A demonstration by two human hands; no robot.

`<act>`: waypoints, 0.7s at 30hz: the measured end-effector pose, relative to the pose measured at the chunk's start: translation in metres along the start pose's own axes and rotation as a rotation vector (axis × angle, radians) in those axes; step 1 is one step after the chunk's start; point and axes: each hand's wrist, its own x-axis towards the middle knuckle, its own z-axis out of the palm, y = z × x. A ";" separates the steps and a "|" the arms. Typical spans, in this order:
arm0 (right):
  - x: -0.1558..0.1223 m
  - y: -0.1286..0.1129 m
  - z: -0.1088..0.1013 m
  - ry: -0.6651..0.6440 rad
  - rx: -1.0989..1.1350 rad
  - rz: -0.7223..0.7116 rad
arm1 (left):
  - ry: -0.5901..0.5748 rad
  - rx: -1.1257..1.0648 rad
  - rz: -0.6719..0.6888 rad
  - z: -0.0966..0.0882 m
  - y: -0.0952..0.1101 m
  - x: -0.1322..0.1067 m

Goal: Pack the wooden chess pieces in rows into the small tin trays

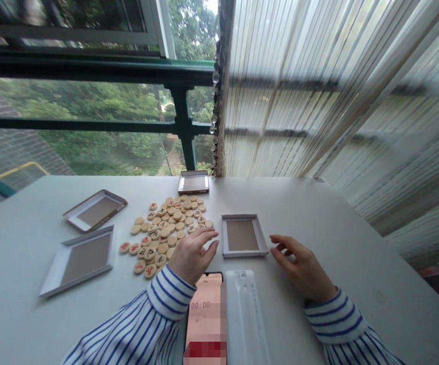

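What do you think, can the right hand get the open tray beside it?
Probably yes: the right hand looks empty and is just beside the tray, with nothing visible blocking it.

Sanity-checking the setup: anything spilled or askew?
Wooden discs lie in a loose pile, as if tipped out. At left, the brown-edged tray and white tray sit askew to the table. No damage visible.

shallow box (243,235): we see white walls, grey-brown bottom; open side up, flat, just right of the pieces
round pieces (165,232): we see pale discs, some marked red or black, some plain; loose heap, some overlapping
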 end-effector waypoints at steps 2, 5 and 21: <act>0.001 0.002 0.001 0.024 0.003 -0.003 | 0.026 -0.009 -0.028 -0.007 -0.003 0.003; 0.002 0.004 0.002 0.070 0.024 -0.022 | 0.049 -0.013 -0.086 -0.019 -0.008 0.007; 0.043 -0.043 -0.025 0.144 0.053 -0.197 | 0.007 -0.017 -0.249 -0.064 -0.024 0.060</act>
